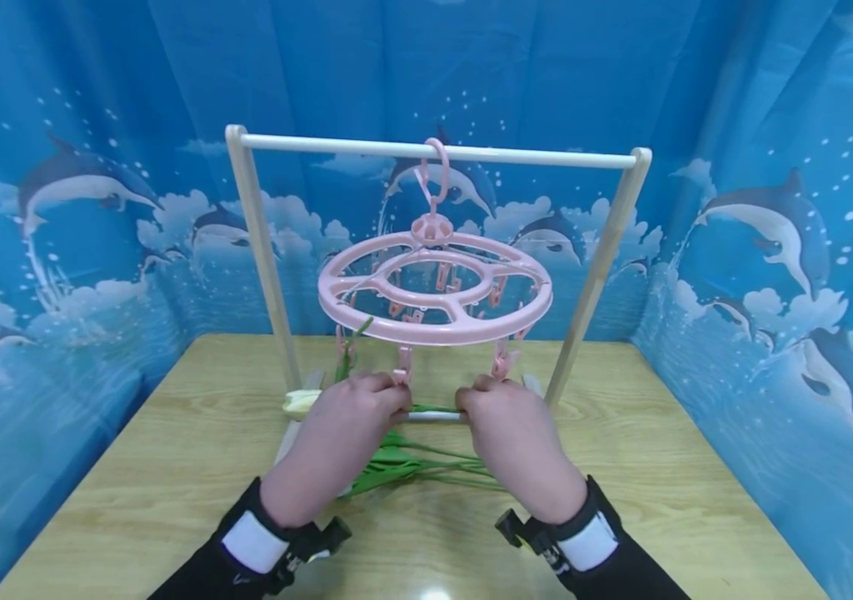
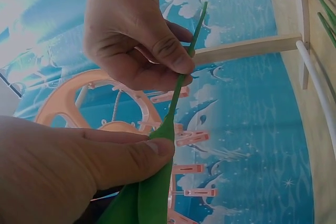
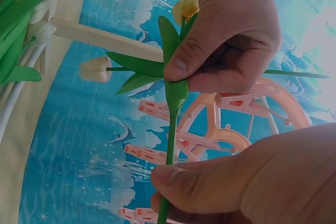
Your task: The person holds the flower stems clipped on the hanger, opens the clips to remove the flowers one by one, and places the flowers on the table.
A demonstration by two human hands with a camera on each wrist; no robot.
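Note:
My left hand (image 1: 359, 412) pinches a yellow tulip (image 3: 185, 8) at its leaf base, between thumb and fingers. My right hand (image 1: 509, 425) pinches the same tulip's thin green stem farther along, so it stretches level between both hands in the head view. Just above them hangs a pink round clip hanger (image 1: 441, 333) with small pegs; one pink peg (image 1: 405, 362) overlaps my left fingers. Behind the left hand, a white tulip (image 3: 94, 70) hangs head down by the hanger, its stem (image 1: 355, 346) rising past the ring's left edge.
The hanger hooks over the white bar (image 1: 321, 145) of a stand with wooden legs (image 1: 599, 275). Several loose tulips (image 1: 426, 467) lie on the wooden table (image 1: 134, 467) below my hands. A blue dolphin curtain (image 1: 546, 75) surrounds the table's back and sides.

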